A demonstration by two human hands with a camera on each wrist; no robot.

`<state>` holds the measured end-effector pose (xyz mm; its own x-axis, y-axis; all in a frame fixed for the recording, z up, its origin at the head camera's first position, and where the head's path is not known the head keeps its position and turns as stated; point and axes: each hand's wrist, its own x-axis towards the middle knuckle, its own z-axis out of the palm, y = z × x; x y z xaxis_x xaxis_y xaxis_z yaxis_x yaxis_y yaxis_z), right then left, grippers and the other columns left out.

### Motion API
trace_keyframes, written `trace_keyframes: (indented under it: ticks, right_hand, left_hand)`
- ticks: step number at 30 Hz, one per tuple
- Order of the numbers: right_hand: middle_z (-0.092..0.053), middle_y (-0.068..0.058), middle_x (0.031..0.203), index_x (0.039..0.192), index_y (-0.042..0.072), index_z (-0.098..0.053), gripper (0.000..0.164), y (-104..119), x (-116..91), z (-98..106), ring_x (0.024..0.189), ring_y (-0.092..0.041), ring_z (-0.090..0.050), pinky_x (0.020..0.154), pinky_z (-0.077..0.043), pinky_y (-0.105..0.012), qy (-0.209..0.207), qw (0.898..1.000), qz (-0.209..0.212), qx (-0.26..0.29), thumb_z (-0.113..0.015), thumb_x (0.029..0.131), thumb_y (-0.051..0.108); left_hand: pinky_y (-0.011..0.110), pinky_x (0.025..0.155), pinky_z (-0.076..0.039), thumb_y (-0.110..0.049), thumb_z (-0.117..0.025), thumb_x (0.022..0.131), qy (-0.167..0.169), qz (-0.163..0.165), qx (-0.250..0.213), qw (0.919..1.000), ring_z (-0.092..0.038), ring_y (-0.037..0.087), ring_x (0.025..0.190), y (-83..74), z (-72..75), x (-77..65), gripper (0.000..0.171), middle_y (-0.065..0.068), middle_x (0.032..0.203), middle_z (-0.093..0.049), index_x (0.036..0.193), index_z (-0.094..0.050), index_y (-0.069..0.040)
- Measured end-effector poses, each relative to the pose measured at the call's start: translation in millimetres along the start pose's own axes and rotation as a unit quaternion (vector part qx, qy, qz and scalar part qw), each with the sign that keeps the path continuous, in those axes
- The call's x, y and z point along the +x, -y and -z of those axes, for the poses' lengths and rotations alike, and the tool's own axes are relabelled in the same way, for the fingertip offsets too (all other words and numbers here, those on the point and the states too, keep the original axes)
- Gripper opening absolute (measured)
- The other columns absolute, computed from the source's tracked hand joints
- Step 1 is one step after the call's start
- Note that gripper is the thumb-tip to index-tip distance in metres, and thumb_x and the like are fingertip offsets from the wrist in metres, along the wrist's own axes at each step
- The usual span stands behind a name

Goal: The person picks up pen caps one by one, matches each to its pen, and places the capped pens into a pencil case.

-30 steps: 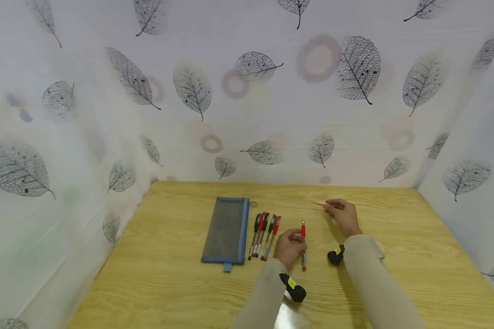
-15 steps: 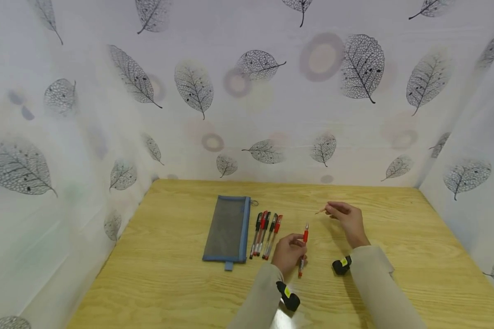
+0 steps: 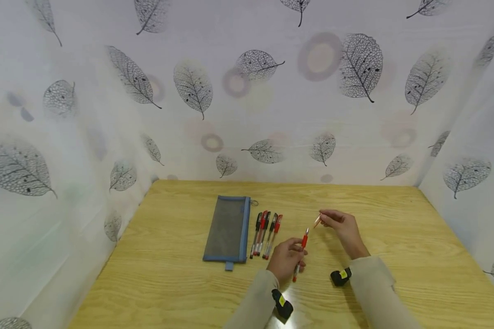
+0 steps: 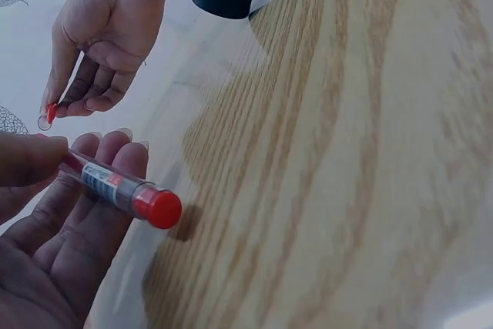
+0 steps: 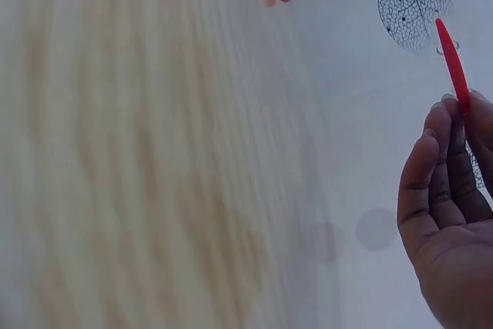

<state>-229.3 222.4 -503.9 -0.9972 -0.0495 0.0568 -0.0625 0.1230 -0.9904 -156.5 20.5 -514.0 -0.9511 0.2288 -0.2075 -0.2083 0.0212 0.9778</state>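
In the head view my left hand (image 3: 285,261) grips an uncapped red gel pen (image 3: 304,242), tip up and away, tilted slightly right. The left wrist view shows the pen's clear barrel (image 4: 102,181) between thumb and fingers, its red end plug (image 4: 163,209) toward the camera. My right hand (image 3: 346,229) pinches a clear pen cap (image 3: 317,221) with a red clip (image 5: 452,59). The cap slants down-left, its lower end a short gap from the pen's tip. Both hands are above the wooden table (image 3: 411,237).
Left of my hands, several capped red and black pens (image 3: 270,237) lie side by side. Beyond them lies a flat mesh zip pouch (image 3: 226,228) with blue edging. Leaf-printed white sheeting (image 3: 271,114) encloses the table at the back and sides.
My right hand has come nearer, and the cap has turned from pointing left to slanting down toward the pen tip. My left hand has moved slightly left and nearer, tilting the pen rightward.
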Motion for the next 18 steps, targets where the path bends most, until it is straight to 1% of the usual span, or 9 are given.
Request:
trace_keyframes:
  ticks: [3,5,9,14,18]
  right_hand:
    - [-0.070,0.008,0.095,0.124,-0.015,-0.055,0.052,1,-4,-5,0.085,-0.006,-0.064,0.079,-0.052,-0.024,0.012,1.000,-0.002,-0.002,-0.065,0.093,0.026]
    - [-0.071,0.004,0.098,0.124,-0.014,-0.056,0.051,2,-7,-8,0.085,-0.007,-0.064,0.080,-0.052,-0.024,0.014,1.000,-0.005,-0.001,-0.065,0.093,0.026]
    - [-0.070,-0.002,0.103,0.124,-0.012,-0.056,0.051,2,-10,-12,0.087,-0.008,-0.064,0.081,-0.051,-0.023,0.025,1.000,-0.012,-0.009,-0.065,0.093,0.027]
    - [-0.070,-0.001,0.100,0.124,-0.012,-0.057,0.051,4,-12,-17,0.088,-0.009,-0.064,0.082,-0.051,-0.024,0.038,0.999,-0.013,-0.019,-0.065,0.093,0.028]
    - [-0.070,-0.003,0.099,0.122,-0.012,-0.058,0.048,5,-14,-20,0.087,-0.009,-0.064,0.081,-0.051,-0.024,0.043,0.999,-0.014,-0.013,-0.066,0.092,0.025]
  left_hand:
    - [0.029,0.059,-0.055,0.001,-0.058,0.093,0.008,-0.008,-0.004,0.9999,-0.062,0.014,0.068,1.1,3.7,-2.5,0.029,0.004,0.090,-0.065,0.121,-0.061,-0.005]
    - [0.029,0.058,-0.055,0.000,-0.059,0.093,0.013,-0.009,-0.014,0.9998,-0.062,0.015,0.067,1.2,5.3,-4.3,0.028,0.005,0.091,-0.064,0.121,-0.062,-0.006]
    - [0.029,0.058,-0.054,-0.002,-0.059,0.094,0.022,-0.014,-0.016,0.9995,-0.061,0.014,0.068,0.5,8.1,-8.3,0.028,0.005,0.092,-0.064,0.122,-0.062,-0.007]
    - [0.030,0.060,-0.055,-0.002,-0.058,0.095,0.030,-0.025,-0.007,0.9992,-0.062,0.014,0.068,-0.7,12.1,-12.2,0.030,0.004,0.093,-0.064,0.124,-0.060,-0.006]
    - [0.031,0.060,-0.056,-0.001,-0.058,0.095,0.035,-0.027,-0.006,0.9990,-0.062,0.013,0.068,-0.9,15.1,-13.5,0.031,0.005,0.094,-0.064,0.126,-0.060,-0.004]
